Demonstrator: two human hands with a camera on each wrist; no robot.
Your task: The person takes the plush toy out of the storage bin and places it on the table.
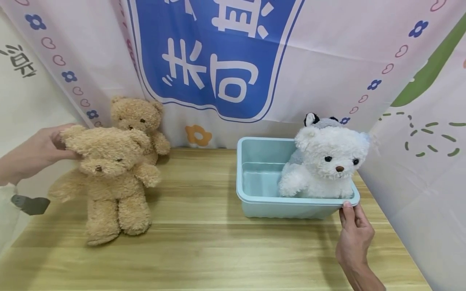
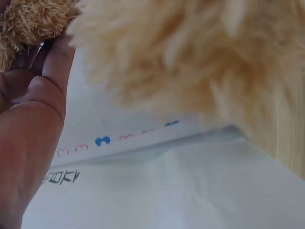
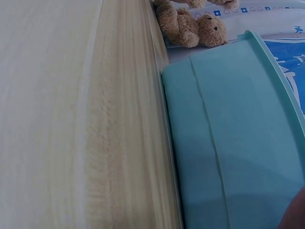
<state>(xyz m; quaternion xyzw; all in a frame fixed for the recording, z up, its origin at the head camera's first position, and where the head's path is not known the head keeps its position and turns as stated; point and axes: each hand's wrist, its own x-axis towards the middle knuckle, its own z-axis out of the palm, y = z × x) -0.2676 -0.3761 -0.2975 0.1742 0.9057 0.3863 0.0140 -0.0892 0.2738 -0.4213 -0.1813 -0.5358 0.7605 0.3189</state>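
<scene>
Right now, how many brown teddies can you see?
2: the front teddy, held by the left hand, and the back teddy, partly hidden behind it. No others show.

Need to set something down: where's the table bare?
The table is bare between the front bear and bin, and left of the right hand. So is the bin's left. Crowded: rear bear behind front bear; white toy, grey toy in the bin's right.

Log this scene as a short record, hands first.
Left hand: grips front tan bear at the side of its head
Right hand: holds light-blue bin at its near right corner, thumb on the rim
Bin contents: white plush toy in front, partly hidden grey plush toy behind it
Behind front bear: second tan bear
Surface: wood-grain table
Backdrop: printed cloth
</scene>
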